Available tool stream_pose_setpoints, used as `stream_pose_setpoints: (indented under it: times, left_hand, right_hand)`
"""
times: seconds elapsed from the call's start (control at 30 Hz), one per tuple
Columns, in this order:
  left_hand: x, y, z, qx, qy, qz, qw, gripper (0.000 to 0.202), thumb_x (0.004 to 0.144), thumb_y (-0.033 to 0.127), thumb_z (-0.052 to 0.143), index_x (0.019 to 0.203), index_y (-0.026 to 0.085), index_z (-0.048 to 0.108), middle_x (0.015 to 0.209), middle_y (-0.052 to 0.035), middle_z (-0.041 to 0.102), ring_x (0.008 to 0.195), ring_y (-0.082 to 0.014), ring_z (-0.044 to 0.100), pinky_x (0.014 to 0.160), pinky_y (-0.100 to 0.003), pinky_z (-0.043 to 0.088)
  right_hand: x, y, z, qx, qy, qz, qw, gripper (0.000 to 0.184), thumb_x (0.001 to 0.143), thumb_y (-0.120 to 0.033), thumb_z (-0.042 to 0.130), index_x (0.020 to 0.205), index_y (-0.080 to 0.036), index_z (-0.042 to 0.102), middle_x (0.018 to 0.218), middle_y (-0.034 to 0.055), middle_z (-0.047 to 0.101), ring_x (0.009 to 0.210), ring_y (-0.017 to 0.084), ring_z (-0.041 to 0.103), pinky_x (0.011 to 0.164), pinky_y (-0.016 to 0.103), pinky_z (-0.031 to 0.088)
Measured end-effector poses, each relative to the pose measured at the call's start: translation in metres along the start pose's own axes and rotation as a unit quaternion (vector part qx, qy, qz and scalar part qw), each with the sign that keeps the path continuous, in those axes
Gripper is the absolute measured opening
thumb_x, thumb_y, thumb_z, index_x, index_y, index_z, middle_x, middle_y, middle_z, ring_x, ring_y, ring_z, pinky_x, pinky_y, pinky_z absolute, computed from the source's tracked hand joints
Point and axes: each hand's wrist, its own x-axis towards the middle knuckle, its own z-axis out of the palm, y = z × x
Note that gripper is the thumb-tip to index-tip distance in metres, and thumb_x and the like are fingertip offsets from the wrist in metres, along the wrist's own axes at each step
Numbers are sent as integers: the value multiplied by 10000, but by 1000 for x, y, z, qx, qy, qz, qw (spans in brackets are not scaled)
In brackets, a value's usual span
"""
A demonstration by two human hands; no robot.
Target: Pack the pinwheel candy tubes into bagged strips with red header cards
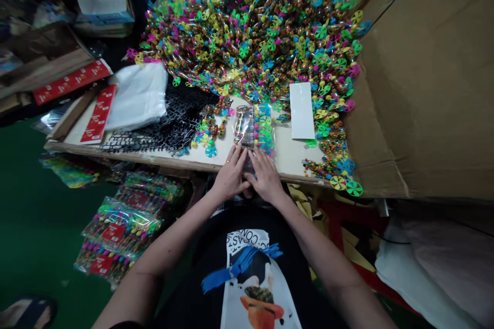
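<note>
My left hand [230, 175] and my right hand [264, 177] meet at the table's near edge, with their fingers on the lower end of a clear plastic bag [250, 128]. The bag holds colourful pinwheel toys with clear tubes of beads and stretches away from my hands across the board. A large heap of similar pinwheel tubes [250, 25] spreads beyond it. Some loose ones lie close to both sides of the bag. A white card [302, 110] lies to the right of the bag.
A black plastic lattice [173, 115], white plastic sheets [137, 95] and red printed cards [98, 113] lie to the left on the board. Sealed packs [116, 231] rest on the green floor at lower left. A cardboard flap [424, 77] walls the right side.
</note>
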Motion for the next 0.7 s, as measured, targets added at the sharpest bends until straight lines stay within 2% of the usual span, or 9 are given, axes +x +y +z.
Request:
stream_pose_setpoints:
  times: [0.13,0.2,0.27,0.33,0.4,0.47,0.53,0.63,0.7]
  left_hand:
    - [-2,-10,1,-28,23,-19,999,948,751,544,590,1466,79,176,1524,-245,187,1426,-338,152,1090,-507,300]
    - [-4,-9,-4,-7,14,-36,999,983,737,596,586,1468,85,173,1517,-246,209,1416,-345,192,1076,-525,304]
    - [-5,-2,-10,31,0,-55,998,1001,729,630,575,1470,86,179,1511,-241,229,1409,-354,210,1072,-550,286]
    - [-7,11,-14,76,-1,-63,995,972,744,622,564,1472,94,194,1511,-225,240,1414,-350,198,1088,-556,246]
    - [-9,27,-11,109,14,-54,993,907,764,573,574,1469,118,231,1515,-199,245,1419,-336,190,1108,-534,214]
    - [-10,40,-1,119,40,-37,991,807,787,512,578,1454,156,295,1505,-170,289,1406,-322,240,1116,-512,209]
    - [-11,47,12,113,84,-29,990,659,829,449,542,1416,195,384,1461,-149,385,1367,-308,335,1117,-502,210]
    - [-13,46,21,86,188,-48,977,456,876,355,468,1308,227,537,1348,-132,535,1292,-290,451,1119,-500,206]
    - [-15,41,15,44,259,-66,963,379,882,319,454,1214,237,616,1270,-117,604,1244,-274,504,1111,-496,232]
  right_hand:
    - [-12,23,3,17,5,55,998,674,911,-553,293,1467,-176,246,1525,121,252,1408,242,238,1116,471,256]
    - [-12,34,0,40,42,101,993,677,895,-569,309,1435,-160,314,1498,150,305,1389,260,282,1097,484,280]
    - [-6,43,-4,97,100,178,974,682,856,-596,361,1363,-142,413,1419,187,420,1315,281,403,1045,479,352]
    - [5,48,-8,191,132,258,938,669,785,-622,446,1241,-137,509,1200,188,602,1099,282,584,910,447,462]
    - [19,50,-13,296,119,313,895,595,685,-637,543,1033,-156,578,847,98,683,768,234,649,693,377,515]
    - [30,46,-20,381,98,332,857,507,575,-632,629,804,-185,557,578,-7,586,521,165,554,512,298,457]
    - [37,34,-29,437,101,330,831,470,504,-602,686,672,-210,488,491,-54,501,431,117,455,430,254,384]
    - [41,4,-40,472,122,296,821,442,503,-550,721,620,-220,451,497,-61,490,437,101,437,416,235,373]
    - [43,-18,-45,492,107,254,826,417,545,-543,714,635,-220,466,538,-52,514,475,108,475,439,236,415]
